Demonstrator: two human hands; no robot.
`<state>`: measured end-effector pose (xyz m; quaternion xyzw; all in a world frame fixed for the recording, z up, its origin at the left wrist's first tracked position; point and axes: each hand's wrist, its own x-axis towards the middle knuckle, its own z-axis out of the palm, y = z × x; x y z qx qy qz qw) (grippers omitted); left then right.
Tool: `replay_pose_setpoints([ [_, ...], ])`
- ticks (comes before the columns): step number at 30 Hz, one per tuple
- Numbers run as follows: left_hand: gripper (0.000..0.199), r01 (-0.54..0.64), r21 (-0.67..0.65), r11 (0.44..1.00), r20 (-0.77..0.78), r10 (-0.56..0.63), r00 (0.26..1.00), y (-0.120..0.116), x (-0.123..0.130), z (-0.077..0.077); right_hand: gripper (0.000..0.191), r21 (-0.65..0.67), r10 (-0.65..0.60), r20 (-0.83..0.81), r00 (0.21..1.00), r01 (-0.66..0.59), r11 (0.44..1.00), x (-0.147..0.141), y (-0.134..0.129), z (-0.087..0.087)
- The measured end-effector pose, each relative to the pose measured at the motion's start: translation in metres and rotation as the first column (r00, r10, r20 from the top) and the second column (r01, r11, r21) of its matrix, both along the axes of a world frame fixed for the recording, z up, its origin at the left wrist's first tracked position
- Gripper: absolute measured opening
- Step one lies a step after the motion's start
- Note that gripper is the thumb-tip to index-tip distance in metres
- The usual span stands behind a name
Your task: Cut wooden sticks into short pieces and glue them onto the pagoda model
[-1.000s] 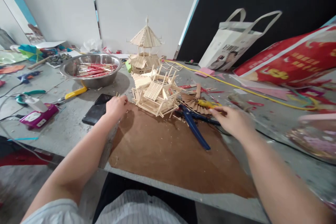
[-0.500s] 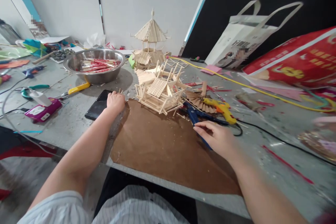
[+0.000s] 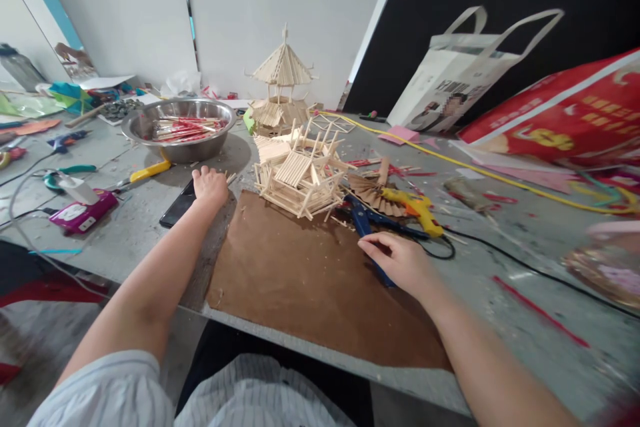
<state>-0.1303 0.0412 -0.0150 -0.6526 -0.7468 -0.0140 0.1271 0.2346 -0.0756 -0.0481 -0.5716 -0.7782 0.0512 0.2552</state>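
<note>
While the right hand (image 3: 397, 257) rests over the lower handle of the blue cutter (image 3: 361, 219), its thumb and fingers are bent close together; whether they grip it, I cannot tell. The cutter lies right of centre, partly on the brown board (image 3: 300, 287), probably left there for easy reach. Its long axis slants from upper left to lower right: the head end points toward the stick house (image 3: 300, 177) at centre, and the handles spread away toward the right. The left hand (image 3: 210, 187), left of centre, lies over the upper corner of the phone (image 3: 177, 208), fingers curled beside thin sticks (image 3: 231, 178); what they hold is hidden. The board presumably shields the table (image 3: 270, 333) from scraps and glue.
</note>
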Motion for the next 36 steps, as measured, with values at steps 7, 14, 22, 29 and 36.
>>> replay_pose_setpoints([
  [7,0.042,-0.007,-0.03,1.0,-0.009,0.006,1.0,0.022,-0.001,0.001,0.028,-0.053,0.001,-0.015,1.0,-0.002,0.999,0.001,0.003,-0.003],
  [14,0.043,-0.013,-0.216,0.976,0.008,0.015,1.0,0.052,-0.004,0.007,0.028,-0.075,0.002,-0.003,1.0,-0.002,0.997,0.001,0.002,0.0],
  [22,0.04,0.067,-0.296,0.953,-0.098,-0.101,0.99,0.052,0.004,0.019,0.027,-0.071,0.027,-0.002,1.0,-0.027,0.997,0.002,0.003,0.0],
  [29,0.038,0.079,-0.305,0.949,-0.071,-0.105,0.992,0.046,0.014,0.021,0.025,-0.095,0.012,0.0,1.0,-0.012,0.995,0.001,0.002,0.002],
  [36,0.032,0.156,-0.304,0.94,-0.053,-0.18,0.982,0.039,0.008,0.031,0.028,-0.077,0.032,0.014,0.999,-0.03,0.997,0.002,0.001,0.002],
])
